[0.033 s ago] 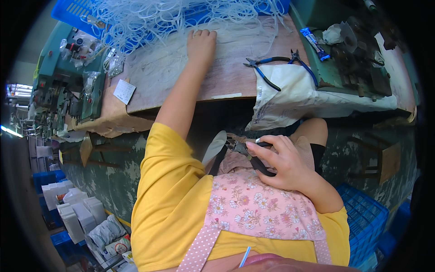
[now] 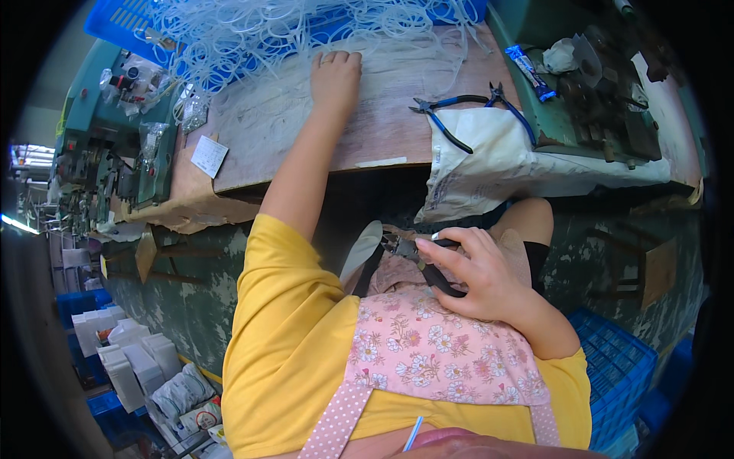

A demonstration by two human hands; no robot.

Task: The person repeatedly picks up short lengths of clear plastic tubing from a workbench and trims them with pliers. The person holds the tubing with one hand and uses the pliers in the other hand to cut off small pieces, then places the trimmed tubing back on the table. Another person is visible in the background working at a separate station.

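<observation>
tubing [image 2: 256, 37] (tangled) on wooden bench [image 2: 382, 115]

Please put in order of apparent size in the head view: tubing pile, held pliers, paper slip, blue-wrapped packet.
Largest to smallest:
1. Tubing pile
2. Held pliers, partly hidden by the right hand
3. Paper slip and blue-wrapped packet: they look alike, so unranked

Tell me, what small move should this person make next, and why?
Probably, the bare left hand should draw one loop from the tangled, translucent plastic tubing: it is right at the tubing's near edge, though whether it grips a strand is unclear. The bare right hand holds the black-handled metal pliers, well away from the tubing.
</observation>
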